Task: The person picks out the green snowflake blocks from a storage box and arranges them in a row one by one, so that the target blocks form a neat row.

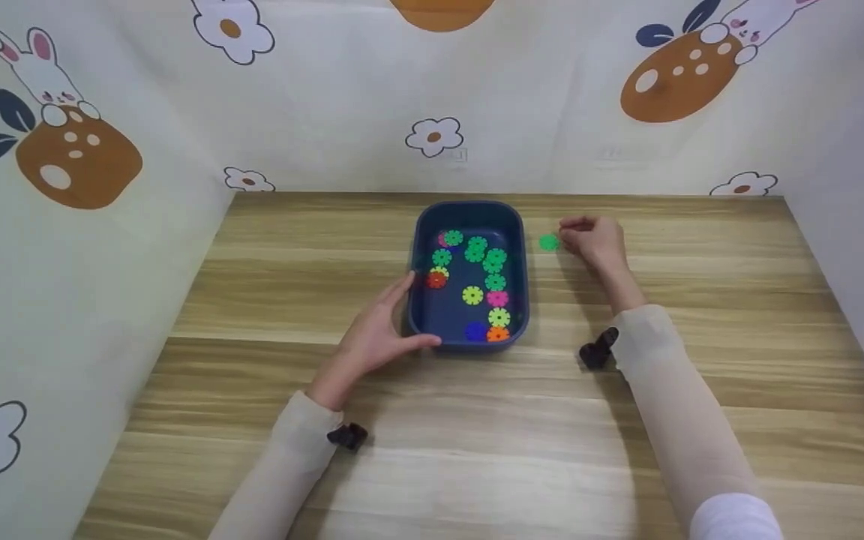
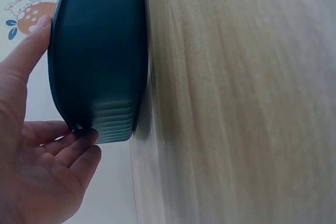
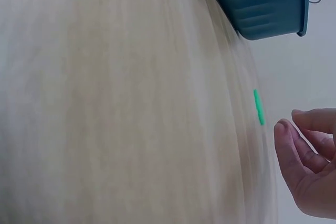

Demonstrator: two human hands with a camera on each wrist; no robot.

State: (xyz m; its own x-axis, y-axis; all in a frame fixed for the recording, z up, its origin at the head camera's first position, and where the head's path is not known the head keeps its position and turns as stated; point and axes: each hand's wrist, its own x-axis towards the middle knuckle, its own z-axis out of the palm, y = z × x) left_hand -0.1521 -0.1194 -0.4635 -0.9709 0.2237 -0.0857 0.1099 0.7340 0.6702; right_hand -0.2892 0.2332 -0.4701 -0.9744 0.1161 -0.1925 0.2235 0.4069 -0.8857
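A dark blue plastic bin stands on the wooden table, with several notched plastic discs in green, yellow, pink, orange, red and blue lying flat inside. My left hand holds the bin's near left corner, thumb at the near rim and fingers at the left side. In the left wrist view its fingers bend against the outside wall. To the right of the bin, a single green disc lies on the table. Just right of that disc is my right hand, fingers bent, thumb and fingertips close together with nothing between them.
The wood-grain table runs back to a wall covered in rabbit-and-flower cloth. Pale side walls border it left and right. A black wrist camera sits on the right sleeve, another on the left.
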